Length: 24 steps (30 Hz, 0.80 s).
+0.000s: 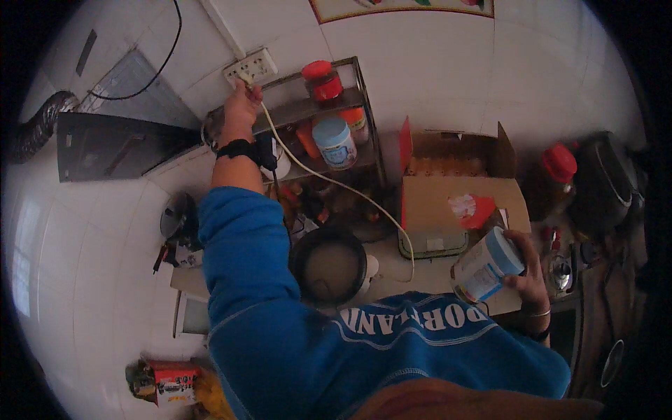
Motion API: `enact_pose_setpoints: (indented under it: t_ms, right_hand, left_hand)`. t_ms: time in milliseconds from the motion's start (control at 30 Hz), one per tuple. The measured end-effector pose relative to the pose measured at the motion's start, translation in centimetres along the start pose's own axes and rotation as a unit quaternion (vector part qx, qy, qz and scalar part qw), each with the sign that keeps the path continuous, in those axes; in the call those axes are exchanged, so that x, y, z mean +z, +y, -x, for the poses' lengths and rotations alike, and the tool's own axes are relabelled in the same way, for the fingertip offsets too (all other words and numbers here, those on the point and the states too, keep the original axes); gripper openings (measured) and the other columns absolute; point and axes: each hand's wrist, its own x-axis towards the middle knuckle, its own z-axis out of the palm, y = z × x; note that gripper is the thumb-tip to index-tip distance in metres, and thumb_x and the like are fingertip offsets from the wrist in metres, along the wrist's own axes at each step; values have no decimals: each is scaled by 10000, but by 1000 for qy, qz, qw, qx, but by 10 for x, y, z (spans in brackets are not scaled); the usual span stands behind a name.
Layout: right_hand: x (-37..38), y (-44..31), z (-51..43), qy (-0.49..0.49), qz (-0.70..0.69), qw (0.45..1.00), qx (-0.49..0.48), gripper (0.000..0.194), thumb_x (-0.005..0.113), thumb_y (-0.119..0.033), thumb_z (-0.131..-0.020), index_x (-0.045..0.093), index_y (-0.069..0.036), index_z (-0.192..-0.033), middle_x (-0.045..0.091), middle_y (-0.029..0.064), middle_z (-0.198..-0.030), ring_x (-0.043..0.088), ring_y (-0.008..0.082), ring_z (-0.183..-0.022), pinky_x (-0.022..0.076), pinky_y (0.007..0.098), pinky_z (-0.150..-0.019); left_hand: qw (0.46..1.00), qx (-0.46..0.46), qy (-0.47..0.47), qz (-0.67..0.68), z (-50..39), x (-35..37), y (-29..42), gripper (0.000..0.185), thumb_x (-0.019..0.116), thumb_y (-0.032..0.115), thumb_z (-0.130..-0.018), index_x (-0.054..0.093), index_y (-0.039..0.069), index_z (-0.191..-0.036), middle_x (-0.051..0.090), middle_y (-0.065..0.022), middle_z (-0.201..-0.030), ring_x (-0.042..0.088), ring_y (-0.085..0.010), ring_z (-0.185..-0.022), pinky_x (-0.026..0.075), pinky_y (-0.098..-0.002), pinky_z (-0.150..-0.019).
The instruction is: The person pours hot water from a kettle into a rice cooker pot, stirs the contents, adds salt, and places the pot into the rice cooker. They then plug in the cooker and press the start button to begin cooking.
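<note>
My left hand (242,107) reaches up to the wall socket strip (257,64), its fingers around a pale plug (245,80) at the strip's lower edge. From there a cream power cord (336,181) curves down to the counter. At the right, my right hand (527,273) grips a white canister with a light blue lid (482,268), tilted above the counter's front edge. A dark round pot (329,266) with pale contents stands on the counter before me. Whether the plug sits fully in the socket cannot be told.
A metal rack (367,121) holds a red-lidded jar (322,81) and a blue-lidded canister (335,143). An open cardboard box (430,202) stands right of it, then a jar with a red lid (559,164) and a black appliance (601,184). An open grey metal panel (121,149) juts out at left.
</note>
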Motion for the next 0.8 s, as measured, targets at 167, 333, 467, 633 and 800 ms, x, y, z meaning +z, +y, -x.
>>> enact_pose_setpoints:
  t_ms: [167, 333, 467, 633, 800]
  right_hand:
    - [-5, 2, -18, 15, 29, 999, 14, 925, 802, -455, -507, 510, -73, -1297, 554, 93, -1202, 542, 238, -1135, 402, 359, -982]
    - [-7, 8, -24, 13, 7, 999, 33, 923, 794, -429, -493, 515, -88, -1304, 554, 99, -1219, 542, 253, -1159, 400, 370, -999]
    - [-8, 9, -25, 47, 15, 999, -2, 949, 818, -386, -477, 509, -94, -1325, 527, 111, -1280, 530, 279, -1204, 398, 393, -1022]
    - [-5, 7, -29, 36, -2, 999, -11, 959, 843, -359, -465, 515, -102, -1328, 493, 109, -1340, 515, 286, -1231, 402, 412, -1026]
    - [5, -5, -30, 73, -64, 995, 9, 981, 899, -395, -486, 501, -84, -1328, 491, 112, -1344, 501, 287, -1246, 398, 412, -1036]
  left_hand:
    - [1000, 11, 6, 4, -29, 5, -22, 340, 629, 352, -952, 545, 25, -991, 622, -127, -895, 633, -233, -757, 581, -345, -664]
    - [999, 17, 42, -13, -52, 8, -37, 367, 603, 348, -970, 533, 11, -1097, 611, -133, -910, 628, -228, -736, 574, -367, -672]
    - [999, 18, 47, 4, -62, 9, -40, 364, 622, 327, -961, 523, 13, -1117, 614, -142, -915, 628, -224, -738, 581, -350, -675]
    - [998, 8, 68, -12, -65, 3, -37, 353, 655, 318, -941, 544, 25, -1103, 621, -141, -924, 633, -215, -755, 581, -327, -652]
    - [999, 0, 34, -13, -68, -1, -36, 357, 699, 336, -907, 575, 25, -1032, 614, -111, -895, 640, -208, -766, 566, -279, -599]
